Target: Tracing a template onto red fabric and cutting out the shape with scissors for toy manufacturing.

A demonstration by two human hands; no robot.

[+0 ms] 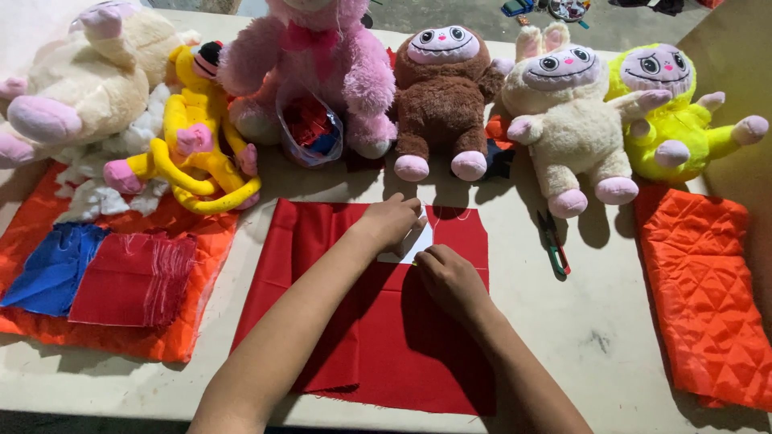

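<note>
grip: left hand [392, 222] pressed flat on white paper piece [412, 243]; right hand [448, 276] fingertips pinning its lower edge, nothing pinched
paper: on red cloth [354, 321], table centre
bag: clear plastic bag [310, 128] at 11 o'clock of the hands, red and blue scraps inside, leaning on pink plush [322, 64]
scissors [553, 243]: 3 o'clock, on table [595, 329]
quilted orange fabric [708, 297]: far 3 o'clock

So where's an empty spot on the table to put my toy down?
Bare table lies between the red cloth and the orange quilted fabric, below the scissors. The back row of plush toys is crowded.
</note>
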